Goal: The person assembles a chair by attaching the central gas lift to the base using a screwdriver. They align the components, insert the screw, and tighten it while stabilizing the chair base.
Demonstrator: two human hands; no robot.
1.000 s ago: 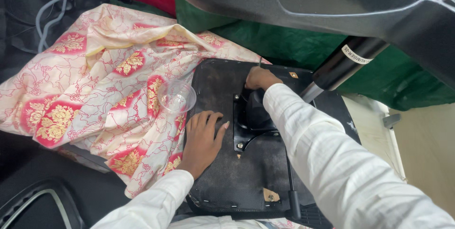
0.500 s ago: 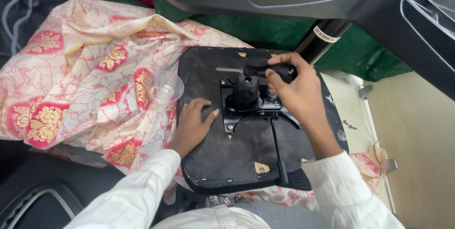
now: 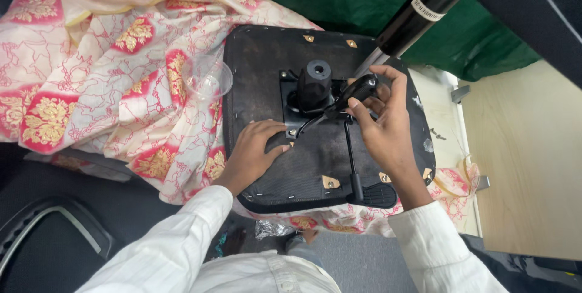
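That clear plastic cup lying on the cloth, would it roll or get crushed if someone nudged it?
The cup looks thin and see-through, so it is probably very light and would likely dent under a firm squeeze. It seems to lie tilted on the rumpled patterned cloth; being round, it may roll a little, though the folds would probably stop it.

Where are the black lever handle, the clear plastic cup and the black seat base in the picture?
lever handle (image 3: 359, 89), head view, on the black grip in the right hand.
plastic cup (image 3: 207, 78), head view, on the cup's open mouth.
seat base (image 3: 260, 56), head view, on its bare upper left area.
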